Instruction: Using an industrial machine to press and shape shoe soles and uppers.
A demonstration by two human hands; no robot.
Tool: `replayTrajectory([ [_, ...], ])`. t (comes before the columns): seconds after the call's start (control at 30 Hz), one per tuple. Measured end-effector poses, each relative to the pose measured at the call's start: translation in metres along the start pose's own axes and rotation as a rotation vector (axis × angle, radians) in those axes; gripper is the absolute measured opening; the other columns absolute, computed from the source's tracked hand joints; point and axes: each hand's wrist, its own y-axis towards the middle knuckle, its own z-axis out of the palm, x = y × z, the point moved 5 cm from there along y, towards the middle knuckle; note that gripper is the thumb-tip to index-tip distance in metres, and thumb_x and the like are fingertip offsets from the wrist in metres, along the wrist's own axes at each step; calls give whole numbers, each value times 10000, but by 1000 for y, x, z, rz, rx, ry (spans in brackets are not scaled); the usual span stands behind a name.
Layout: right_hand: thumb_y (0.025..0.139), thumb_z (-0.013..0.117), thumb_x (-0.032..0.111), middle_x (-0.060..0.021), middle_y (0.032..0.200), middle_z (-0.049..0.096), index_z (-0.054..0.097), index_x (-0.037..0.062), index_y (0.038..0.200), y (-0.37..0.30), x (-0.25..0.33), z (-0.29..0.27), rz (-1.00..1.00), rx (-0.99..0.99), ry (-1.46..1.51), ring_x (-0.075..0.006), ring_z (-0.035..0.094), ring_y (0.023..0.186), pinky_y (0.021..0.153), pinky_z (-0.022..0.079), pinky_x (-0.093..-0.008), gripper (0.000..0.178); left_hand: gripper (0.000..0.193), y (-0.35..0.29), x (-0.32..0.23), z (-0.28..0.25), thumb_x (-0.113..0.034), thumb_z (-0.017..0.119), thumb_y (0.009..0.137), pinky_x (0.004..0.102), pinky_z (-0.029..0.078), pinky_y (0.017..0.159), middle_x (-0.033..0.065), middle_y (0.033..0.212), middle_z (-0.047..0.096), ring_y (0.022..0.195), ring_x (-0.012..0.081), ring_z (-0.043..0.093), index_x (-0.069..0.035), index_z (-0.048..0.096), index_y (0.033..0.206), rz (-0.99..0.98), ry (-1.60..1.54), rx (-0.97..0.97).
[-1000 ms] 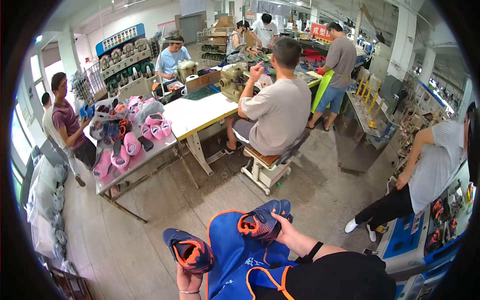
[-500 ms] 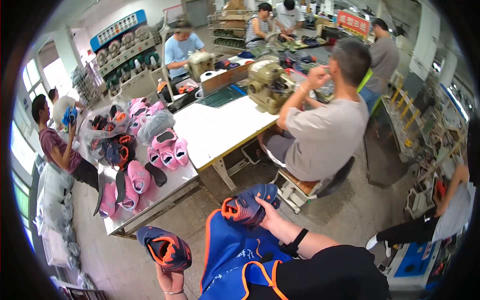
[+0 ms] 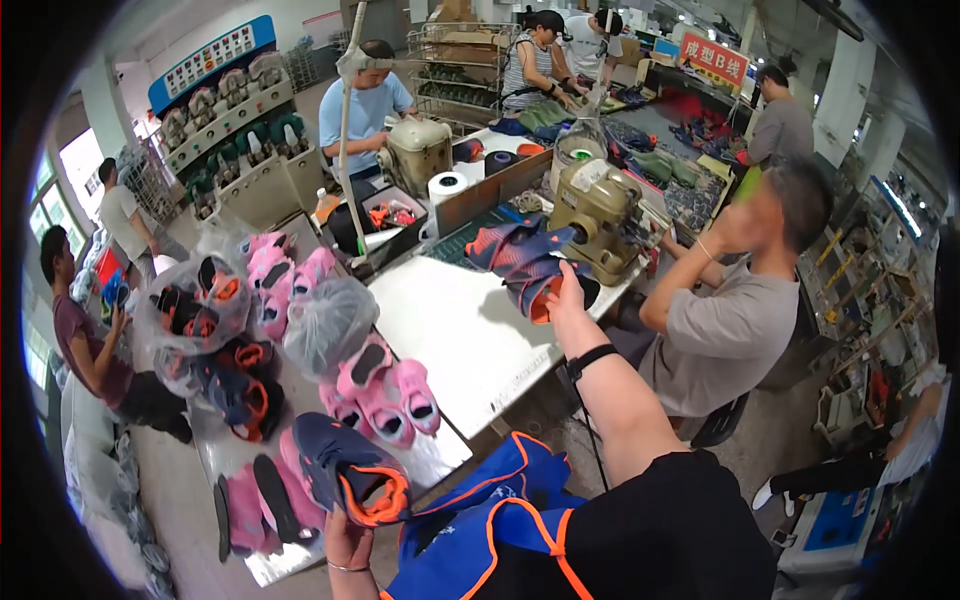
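My left hand (image 3: 347,545) grips a navy shoe (image 3: 335,445) with an orange lining from below, its opening tilted toward me. It is held over the near part of the metal table. Stretched forward, my right hand (image 3: 566,305) is closed on navy-and-orange shoes (image 3: 520,262) above the white tabletop, beside an olive-green sewing machine (image 3: 592,215). These shoes overlap, so I cannot tell how many there are. Pink shoes (image 3: 385,400) lie on the metal table, and black soles (image 3: 277,497) rest near its front edge.
A seated person (image 3: 725,310) is at the right of the white table (image 3: 425,320). Clear plastic bags (image 3: 330,325) and more navy shoes (image 3: 238,390) crowd the metal table. A thread cone (image 3: 447,187) and a pole (image 3: 349,140) stand farther back. Several people work around.
I have come closer to the tables. My right hand has moved forward and up with its shoes, over the white tabletop. The left-hand shoe is now over the metal table.
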Motion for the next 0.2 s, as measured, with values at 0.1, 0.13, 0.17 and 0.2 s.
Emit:
replayTrajectory([
  [0.1,902,651,364,-1,1191,604,551,91,1271,-1,-28,41,-167,390,-474,-131,585,1019,838,478,-335,470,508,71,-13,21,-129,653,902,437,440,1040,75,1285,590,1177,226,579,-8,455,1354,-29,109,94],
  [0.13,882,603,345,-9,1248,578,552,115,1317,-17,-61,38,-136,551,-542,-132,539,1088,890,433,-361,495,570,95,-15,26,-156,701,872,436,409,1068,72,1295,586,1197,230,567,-9,449,1361,-72,237,91],
  [0.17,890,580,344,-43,1385,524,465,133,1431,-42,-92,41,-128,954,-778,-142,494,1213,951,418,-393,592,639,111,-14,31,-193,736,845,437,388,1086,83,1319,572,1225,239,549,-8,431,1376,-112,343,107],
  [0.2,890,580,344,-43,1385,524,465,133,1431,-36,-92,42,-108,914,-787,-142,494,1213,951,418,-393,592,710,134,-8,41,-231,771,819,439,367,1104,93,1343,557,1252,247,530,-6,414,1391,-133,439,152],
])
